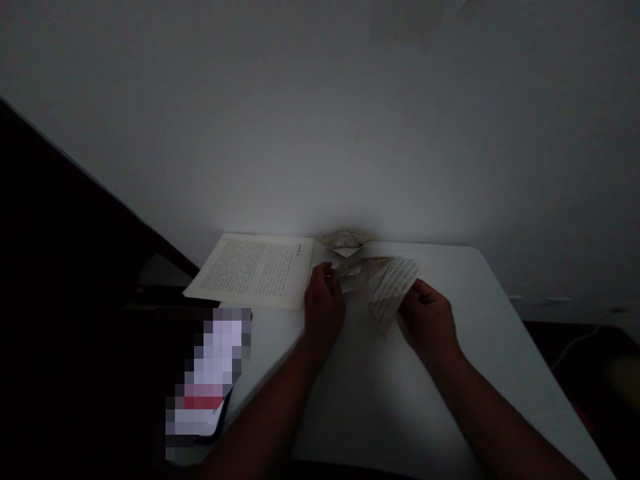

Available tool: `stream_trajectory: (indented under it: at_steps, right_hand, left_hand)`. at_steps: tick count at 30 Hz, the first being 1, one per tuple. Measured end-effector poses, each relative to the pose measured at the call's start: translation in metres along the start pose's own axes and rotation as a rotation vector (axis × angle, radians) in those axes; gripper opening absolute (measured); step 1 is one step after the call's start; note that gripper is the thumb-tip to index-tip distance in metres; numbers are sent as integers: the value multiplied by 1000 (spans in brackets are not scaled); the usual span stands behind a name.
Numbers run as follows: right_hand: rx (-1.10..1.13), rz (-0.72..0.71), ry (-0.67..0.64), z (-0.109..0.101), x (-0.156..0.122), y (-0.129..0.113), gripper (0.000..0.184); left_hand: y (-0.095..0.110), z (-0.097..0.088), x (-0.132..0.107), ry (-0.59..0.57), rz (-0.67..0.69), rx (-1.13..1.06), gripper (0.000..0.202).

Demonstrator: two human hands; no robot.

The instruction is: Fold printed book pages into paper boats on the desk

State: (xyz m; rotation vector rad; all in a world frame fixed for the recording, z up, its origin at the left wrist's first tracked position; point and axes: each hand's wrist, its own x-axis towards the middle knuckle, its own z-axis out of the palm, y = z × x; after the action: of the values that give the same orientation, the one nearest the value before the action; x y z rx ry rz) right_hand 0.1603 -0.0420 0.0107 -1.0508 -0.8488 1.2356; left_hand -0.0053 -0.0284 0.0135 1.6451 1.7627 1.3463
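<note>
A folded sheet of printed paper point(395, 283) is held up over the white table, partly smeared by motion. My right hand point(431, 319) pinches its right edge between thumb and fingers. At the paper's left end, my left hand point(325, 303) is closed with curled fingers; its exact grip there is blurred. Just beyond my hands, against the wall, sits a folded paper boat point(347, 242) made of similar printed paper. Flat printed pages point(250, 270) lie to the left of my left hand.
A phone point(215, 373), blurred out by pixels, lies along the left edge of the white table point(390, 413). The plain wall point(320, 133) rises directly behind the table. A thin cable point(575, 343) runs past the right edge. The room is dim.
</note>
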Motion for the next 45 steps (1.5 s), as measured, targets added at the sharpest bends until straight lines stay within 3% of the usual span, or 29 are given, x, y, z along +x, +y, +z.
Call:
stream_trajectory:
  at_steps: [4,9,17,20,24,31,36,40,45]
  right_hand:
    - [35,70,11,18,-11,10,22]
    - [109,82,64,22,-14,9,18]
    - [125,77,102,20,-9,13,23]
    - [158,64,100,18,-7,12,22]
    - [108,12,99,14,-4,12,20]
    - [-313,-82,79,5,4,8,26]
    - [-531,-153,-109,5,4,1,28]
    - [-704,-247,-158,6,-1,-2,36]
    - [-843,-616,-108,6,-7,-12,31]
  left_hand:
    - [0,2,-4,26,137,10,26]
    - [4,1,-8,21,283,-28,27]
    - [10,-2,-13,-146,349,-185,36]
    - [11,-4,-16,-266,348,-285,45]
    - [11,-3,-16,-411,279,-417,53]
    - [10,0,-16,-541,131,-383,38]
    - [13,1,-17,-520,53,-367,47]
    - [11,4,-15,-504,-81,-476,47]
    - [6,7,-8,-366,-196,-671,35]
